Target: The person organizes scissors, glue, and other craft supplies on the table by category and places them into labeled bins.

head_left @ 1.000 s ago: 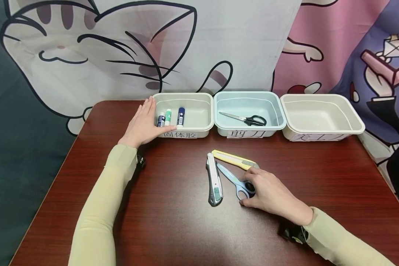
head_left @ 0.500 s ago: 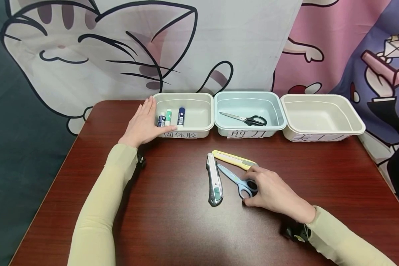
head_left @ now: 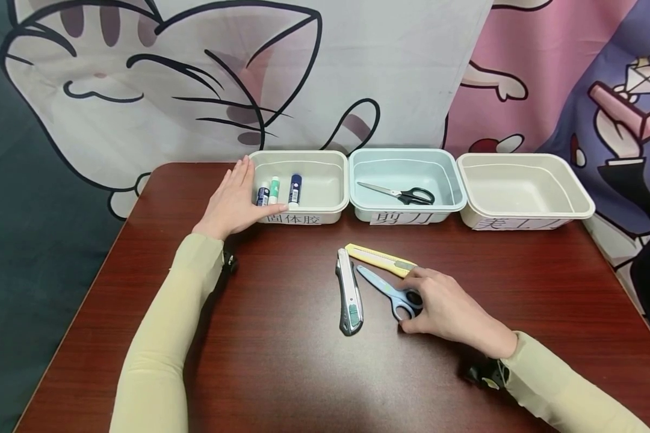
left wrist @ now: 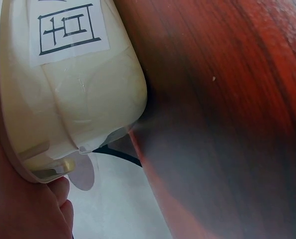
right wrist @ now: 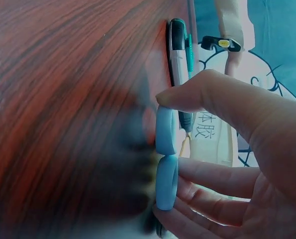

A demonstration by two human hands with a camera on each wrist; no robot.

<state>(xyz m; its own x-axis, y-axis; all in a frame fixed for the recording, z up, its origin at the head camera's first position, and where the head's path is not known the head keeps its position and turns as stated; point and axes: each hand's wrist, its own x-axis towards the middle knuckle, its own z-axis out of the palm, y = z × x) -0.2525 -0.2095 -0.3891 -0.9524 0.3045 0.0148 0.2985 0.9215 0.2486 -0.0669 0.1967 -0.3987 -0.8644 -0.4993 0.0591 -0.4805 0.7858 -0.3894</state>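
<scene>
My right hand [head_left: 446, 310] pinches the light-blue scissors [head_left: 379, 282] by their handles, with the blades pointing to the far left. In the right wrist view the thumb touches one handle loop [right wrist: 165, 132], and fingers lie at the other. A yellow utility knife [head_left: 379, 260] lies just behind the scissors, its near end by my fingers. Left of them is a silver-and-black utility knife [head_left: 349, 294]. My left hand [head_left: 235, 201] rests along the left end of the left bin [head_left: 325, 174], fingers straight and thumb across the front rim. Several glue sticks [head_left: 295, 190] lie inside that bin.
A pale-blue bin [head_left: 444, 174] holding black-handled scissors [head_left: 414, 195] stands in the middle of the row. To its right is a cream bin [head_left: 520, 186]. All three carry paper labels on their fronts. A printed curtain [head_left: 401, 66] hangs behind the table [head_left: 281, 361].
The light-blue scissors have slid slightly right, away from the silver-and-black utility knife, together with my right hand. My left hand has stayed at the left bin.
</scene>
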